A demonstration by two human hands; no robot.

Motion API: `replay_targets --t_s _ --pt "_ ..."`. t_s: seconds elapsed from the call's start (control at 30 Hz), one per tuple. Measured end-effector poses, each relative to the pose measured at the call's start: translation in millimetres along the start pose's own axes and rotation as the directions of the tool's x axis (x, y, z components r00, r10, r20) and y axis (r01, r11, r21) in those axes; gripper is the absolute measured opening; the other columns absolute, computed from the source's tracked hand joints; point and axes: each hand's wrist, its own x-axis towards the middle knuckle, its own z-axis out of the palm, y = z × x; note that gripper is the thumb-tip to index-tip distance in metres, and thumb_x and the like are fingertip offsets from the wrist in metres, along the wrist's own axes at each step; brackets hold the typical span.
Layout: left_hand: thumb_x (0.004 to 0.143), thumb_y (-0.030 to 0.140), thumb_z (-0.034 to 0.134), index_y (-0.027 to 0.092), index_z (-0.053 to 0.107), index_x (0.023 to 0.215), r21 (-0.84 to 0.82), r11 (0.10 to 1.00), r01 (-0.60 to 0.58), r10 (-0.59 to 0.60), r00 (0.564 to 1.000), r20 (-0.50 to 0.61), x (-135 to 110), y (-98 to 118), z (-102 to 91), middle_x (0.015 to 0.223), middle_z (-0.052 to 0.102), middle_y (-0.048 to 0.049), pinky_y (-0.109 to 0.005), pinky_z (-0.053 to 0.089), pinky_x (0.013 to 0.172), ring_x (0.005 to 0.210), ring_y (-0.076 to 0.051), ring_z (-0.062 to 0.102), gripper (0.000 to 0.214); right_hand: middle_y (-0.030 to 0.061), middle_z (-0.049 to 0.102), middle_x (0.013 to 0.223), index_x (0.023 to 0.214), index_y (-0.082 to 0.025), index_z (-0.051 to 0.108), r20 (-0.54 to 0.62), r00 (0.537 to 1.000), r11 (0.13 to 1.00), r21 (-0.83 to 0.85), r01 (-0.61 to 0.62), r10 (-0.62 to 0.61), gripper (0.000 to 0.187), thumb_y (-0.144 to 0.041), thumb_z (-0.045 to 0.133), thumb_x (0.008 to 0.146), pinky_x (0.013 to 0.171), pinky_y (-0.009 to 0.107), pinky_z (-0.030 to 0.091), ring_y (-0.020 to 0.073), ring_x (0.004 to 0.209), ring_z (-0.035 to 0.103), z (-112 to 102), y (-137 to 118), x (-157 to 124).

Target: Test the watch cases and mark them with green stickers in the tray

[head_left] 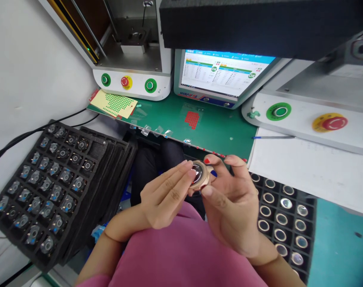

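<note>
A round watch case (203, 177) with a gold-coloured rim and dark glossy face is held in front of my body, above my lap. My left hand (169, 191) is closed on its left side, with straight fingers laid across the face. My right hand (232, 195) grips the right edge by the thumb, its other fingers curled behind or raised. On a right fingertip shows a small red piece (207, 161), coloured like the red stickers (192, 119) on the green mat. The watch's underside is hidden.
At left, stacked black foam trays (99, 191) hold several watch modules. A black tray (290, 211) with gold rings lies at right, below paper (312, 167) and a pen (273, 137). Behind stand a monitor (223, 75), two button-fitted machines, and a yellow sticker sheet (114, 103).
</note>
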Motion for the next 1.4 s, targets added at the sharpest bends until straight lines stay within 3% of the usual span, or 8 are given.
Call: replay_targets --t_s 0.23,0.37,0.5,0.6,0.8,0.93,1.13,1.4 --pt "0.089 0.007 0.055 0.008 0.054 0.129 -0.110 0.987 0.119 -0.124 0.992 -0.039 3 4 -2.1 0.107 0.074 -0.0124 -0.023 0.060 0.086 0.100 -0.018 0.071 0.040 -0.0010 0.053 0.110 0.102 -0.034 0.052 -0.015 0.999 0.998 0.043 0.043 -0.042 0.051 -0.037 0.085 0.064 0.069 0.025 0.054 0.0122 0.084 0.055 1 19 9" --pt "0.089 0.012 0.057 0.014 0.064 0.113 -0.235 0.933 0.274 -0.290 0.957 -0.034 7 7 2.1 0.096 0.077 -0.0081 -0.018 0.060 0.076 0.082 -0.015 0.074 0.025 -0.0011 0.056 0.109 0.101 -0.031 0.053 -0.039 0.997 0.996 0.056 0.072 -0.070 0.049 -0.035 0.085 0.064 0.076 0.025 0.054 0.0117 0.090 0.058 5 26 13" --pt "0.091 0.015 0.055 0.016 0.064 0.106 -0.548 0.718 0.429 -0.489 0.871 0.042 6 13 10.6 0.095 0.076 -0.0062 -0.019 0.060 0.069 0.078 -0.014 0.074 0.018 0.0008 0.059 0.112 0.108 -0.028 0.053 0.047 0.991 0.988 0.099 0.117 -0.122 0.053 -0.040 0.083 0.066 0.090 0.029 0.053 0.0155 0.103 0.062 5 16 11" --pt "0.093 0.016 0.050 0.016 0.060 0.109 -0.710 0.535 0.458 -0.531 0.836 0.139 5 15 16.2 0.104 0.073 -0.0087 -0.024 0.060 0.076 0.088 -0.016 0.072 0.018 0.0024 0.062 0.116 0.110 -0.029 0.051 0.078 0.991 0.986 0.135 0.100 -0.111 0.041 -0.040 0.073 0.078 0.092 0.036 0.054 0.0199 0.112 0.062 3 5 6" --pt "0.094 0.020 0.051 0.017 0.059 0.107 -0.712 0.486 0.507 -0.556 0.808 0.196 5 15 18.2 0.099 0.071 -0.0066 -0.020 0.055 0.074 0.086 -0.013 0.069 0.016 -0.0004 0.069 0.112 0.108 -0.030 0.047 0.132 0.990 0.988 0.154 0.027 -0.048 0.023 -0.017 0.055 0.090 0.086 0.040 0.057 0.0187 0.108 0.066 6 3 3" --pt "0.093 0.029 0.054 0.016 0.064 0.108 -0.760 0.370 0.533 -0.590 0.768 0.251 10 14 18.7 0.095 0.074 -0.0072 -0.025 0.057 0.073 0.084 -0.017 0.071 0.023 0.0014 0.071 0.110 0.109 -0.029 0.044 0.130 0.987 0.987 0.143 0.073 -0.092 0.023 -0.016 0.052 0.092 0.085 0.040 0.058 0.0189 0.108 0.067 6 8 5" --pt "0.082 0.025 0.069 0.017 0.073 0.087 -0.773 0.255 0.581 -0.731 0.639 0.239 17 11 22.5 0.081 0.076 -0.0031 -0.021 0.058 0.068 0.074 -0.014 0.072 0.011 0.0017 0.071 0.115 0.112 -0.030 0.043 0.145 0.982 0.988 0.112 0.102 -0.118 0.025 -0.015 0.050 0.093 0.090 0.040 0.056 0.0174 0.112 0.065 3 13 5" --pt "0.081 0.027 0.070 0.016 0.075 0.085 -0.771 0.180 0.611 -0.750 0.593 0.294 13 8 24.8 0.084 0.077 -0.0059 -0.022 0.059 0.069 0.074 -0.016 0.073 0.013 0.0018 0.070 0.117 0.111 -0.029 0.045 0.170 0.973 0.987 0.063 0.151 -0.159 0.025 -0.014 0.051 0.092 0.089 0.040 0.057 0.0177 0.109 0.066 1 15 5"
